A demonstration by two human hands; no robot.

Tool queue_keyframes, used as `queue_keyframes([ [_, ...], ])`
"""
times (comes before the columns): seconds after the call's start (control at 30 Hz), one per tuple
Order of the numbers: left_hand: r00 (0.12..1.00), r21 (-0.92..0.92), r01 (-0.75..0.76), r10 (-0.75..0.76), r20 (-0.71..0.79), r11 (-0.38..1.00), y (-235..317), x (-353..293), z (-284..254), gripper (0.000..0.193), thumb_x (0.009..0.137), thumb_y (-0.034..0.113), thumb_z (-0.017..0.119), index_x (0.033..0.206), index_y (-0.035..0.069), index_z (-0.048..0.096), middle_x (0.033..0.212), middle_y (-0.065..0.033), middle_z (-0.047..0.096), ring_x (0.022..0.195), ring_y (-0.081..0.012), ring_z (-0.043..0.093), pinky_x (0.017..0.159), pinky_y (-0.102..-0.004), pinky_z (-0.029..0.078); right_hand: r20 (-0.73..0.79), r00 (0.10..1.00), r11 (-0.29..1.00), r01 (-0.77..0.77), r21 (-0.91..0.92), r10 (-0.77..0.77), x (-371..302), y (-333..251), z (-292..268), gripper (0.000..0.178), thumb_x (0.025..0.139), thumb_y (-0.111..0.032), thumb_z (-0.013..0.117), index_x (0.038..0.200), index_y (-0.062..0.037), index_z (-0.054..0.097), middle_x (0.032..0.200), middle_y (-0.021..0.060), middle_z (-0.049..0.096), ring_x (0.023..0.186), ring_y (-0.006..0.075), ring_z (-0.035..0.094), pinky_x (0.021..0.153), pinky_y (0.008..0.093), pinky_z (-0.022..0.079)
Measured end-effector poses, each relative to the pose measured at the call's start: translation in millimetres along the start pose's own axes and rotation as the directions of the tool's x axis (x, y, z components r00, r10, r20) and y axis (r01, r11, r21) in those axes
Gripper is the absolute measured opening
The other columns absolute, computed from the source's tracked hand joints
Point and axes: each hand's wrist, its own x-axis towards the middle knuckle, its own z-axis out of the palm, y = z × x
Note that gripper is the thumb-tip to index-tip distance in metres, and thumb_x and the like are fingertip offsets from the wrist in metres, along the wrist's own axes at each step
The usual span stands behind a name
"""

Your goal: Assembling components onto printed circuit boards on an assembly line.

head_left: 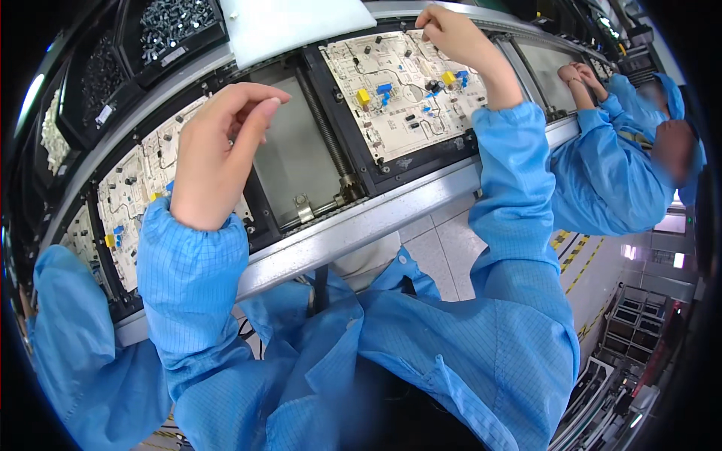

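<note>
The circuit board (398, 113) sits in a black frame (436, 156), presumably for steadiness. Left of the circuit board, the left hand (218, 143) has curled fingers; near its far edge, the right hand's (462, 37) bend too. Any grip, I cannot tell.

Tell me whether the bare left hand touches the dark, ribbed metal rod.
Apart: the head view shows grey panel between the left hand and the dark, ribbed metal rod.

Pale tiled floor (449, 237) with yellow-black stripes (574, 253)
</note>
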Motion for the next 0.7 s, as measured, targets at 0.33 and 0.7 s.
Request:
queue_keyframes([
  [0.33, 0.987, 0.081, -0.148, 0.143, 0.073, 0.986, -9.4, 18.1, 32.9, 0.018, 0.08, 0.005, 0.06, 0.098, 0.003, 0.061, 0.083, -0.0078, 0.061, 0.07, -0.013, 0.057, 0.066, -0.0239, 0.048, 0.268, 0.962, 0.813, -0.109, 0.572, -0.059, -95.1, -31.8, -38.3, 0.012, 0.085, 0.001, 0.05, 0.097, 0.0009, 0.048, 0.079, 0.0059, 0.056, 0.069, 0.0106, 0.058, 0.062, 0.0232, 0.048],
  [0.7, 0.988, 0.183, -0.099, 0.075, 0.134, 0.978, -9.6, 20.6, 54.4, 0.013, 0.077, 0.009, 0.066, 0.088, 0.002, 0.064, 0.075, -0.0091, 0.062, 0.064, -0.0143, 0.059, 0.061, -0.0258, 0.048, 0.011, 0.971, 0.913, 0.221, 0.343, -0.239, -29.3, -43.1, -34.4, 0.015, 0.078, -0.007, 0.063, 0.089, 0.0032, 0.059, 0.073, 0.0028, 0.058, 0.069, 0.0072, 0.056, 0.063, 0.0204, 0.046],
])
